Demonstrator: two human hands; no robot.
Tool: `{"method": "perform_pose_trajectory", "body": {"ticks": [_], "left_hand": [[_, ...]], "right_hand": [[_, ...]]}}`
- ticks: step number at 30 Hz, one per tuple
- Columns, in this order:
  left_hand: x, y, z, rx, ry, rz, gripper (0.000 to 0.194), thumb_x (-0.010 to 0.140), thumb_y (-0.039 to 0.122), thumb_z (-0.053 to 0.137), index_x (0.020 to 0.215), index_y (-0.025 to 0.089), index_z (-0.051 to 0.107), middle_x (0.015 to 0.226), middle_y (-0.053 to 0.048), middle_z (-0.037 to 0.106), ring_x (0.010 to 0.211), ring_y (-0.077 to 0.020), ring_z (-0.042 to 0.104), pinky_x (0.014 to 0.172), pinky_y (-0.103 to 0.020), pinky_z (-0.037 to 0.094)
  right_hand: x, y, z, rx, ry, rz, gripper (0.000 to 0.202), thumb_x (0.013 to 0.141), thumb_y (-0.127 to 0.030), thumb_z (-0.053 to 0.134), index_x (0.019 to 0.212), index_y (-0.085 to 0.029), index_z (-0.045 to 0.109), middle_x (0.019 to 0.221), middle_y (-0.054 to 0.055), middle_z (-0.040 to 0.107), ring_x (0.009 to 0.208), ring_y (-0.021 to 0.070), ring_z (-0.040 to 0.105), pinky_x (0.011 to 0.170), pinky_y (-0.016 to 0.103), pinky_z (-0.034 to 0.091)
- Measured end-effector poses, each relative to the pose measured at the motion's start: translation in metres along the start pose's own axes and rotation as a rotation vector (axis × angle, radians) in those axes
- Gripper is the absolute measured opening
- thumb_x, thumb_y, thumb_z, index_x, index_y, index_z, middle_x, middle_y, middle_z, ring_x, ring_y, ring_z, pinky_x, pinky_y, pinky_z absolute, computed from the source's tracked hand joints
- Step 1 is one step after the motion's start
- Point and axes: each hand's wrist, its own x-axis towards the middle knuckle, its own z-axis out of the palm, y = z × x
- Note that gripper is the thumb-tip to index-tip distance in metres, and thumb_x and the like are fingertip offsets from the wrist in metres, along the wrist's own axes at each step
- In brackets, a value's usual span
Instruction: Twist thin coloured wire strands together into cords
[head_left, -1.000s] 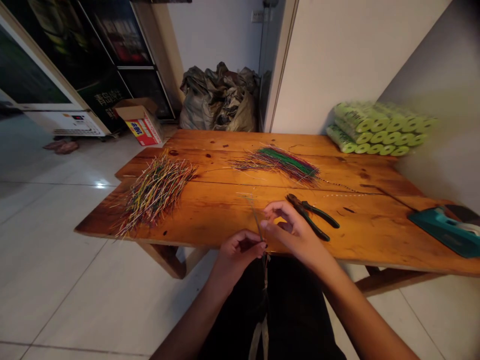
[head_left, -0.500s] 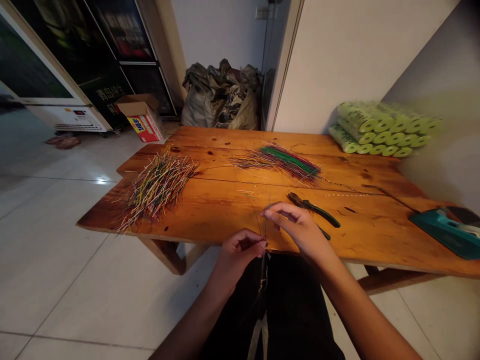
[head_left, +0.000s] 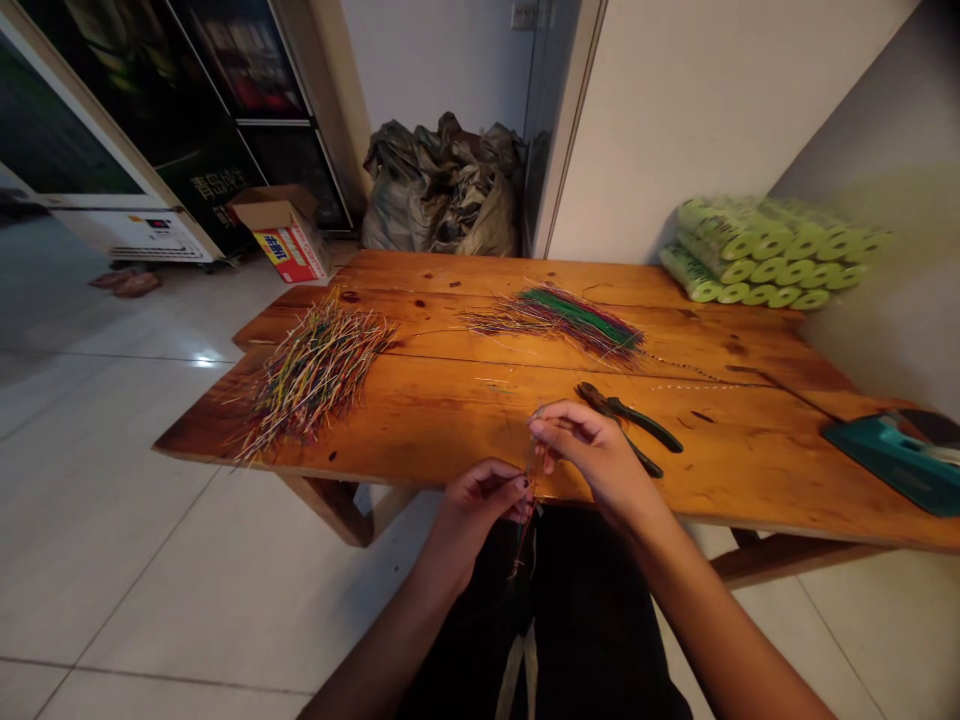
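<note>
Left grip and right grip both pinch thin wires by the near edge of the desk. Pliers just beyond right grip; wire pile near left corner, green-banded bundle toward far edge.

One view here, and it sits up on my head, looking forward and steeply down! Closest to the lens, at bottom centre, my lap; just beyond, my left hand and right hand. The wooden table stretches away across the middle, seen from above, and farthest, up top, sacks and white wall.
</note>
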Motion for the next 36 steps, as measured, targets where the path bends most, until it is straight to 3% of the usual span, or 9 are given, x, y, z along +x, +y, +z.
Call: {"method": "perform_pose_trajectory", "body": {"ticks": [13, 28, 36], "left_hand": [[0.003, -0.008, -0.001, 0.083, 0.085, 0.132, 0.012, 0.068, 0.026, 0.069, 0.065, 0.017, 0.062, 0.059, 0.003, 0.062, 0.057, -0.0091, 0.055, 0.056, -0.019, 0.045], [0.000, -0.010, 0.005, -0.027, 0.142, 0.118, 0.014, 0.070, 0.028, 0.068, 0.073, 0.017, 0.060, 0.064, 0.002, 0.065, 0.060, -0.0098, 0.060, 0.059, -0.020, 0.046], [-0.001, -0.010, 0.006, -0.017, 0.147, 0.108, 0.016, 0.071, 0.029, 0.067, 0.071, 0.016, 0.057, 0.062, 0.001, 0.065, 0.059, -0.0111, 0.061, 0.060, -0.022, 0.047]], "right_hand": [[-0.008, 0.008, 0.003, -0.035, -0.003, -0.009, 0.019, 0.065, -0.026, 0.070, 0.078, -0.020, 0.058, 0.069, -0.004, 0.058, 0.062, 0.0090, 0.056, 0.061, 0.023, 0.044], [-0.012, 0.012, 0.000, 0.042, 0.005, 0.016, 0.019, 0.070, -0.029, 0.068, 0.084, -0.022, 0.056, 0.075, -0.004, 0.059, 0.069, 0.0124, 0.063, 0.069, 0.026, 0.047], [-0.013, 0.012, 0.003, 0.038, 0.031, 0.000, 0.019, 0.070, -0.029, 0.068, 0.082, -0.022, 0.055, 0.069, -0.003, 0.058, 0.064, 0.0113, 0.058, 0.069, 0.028, 0.048]]}}
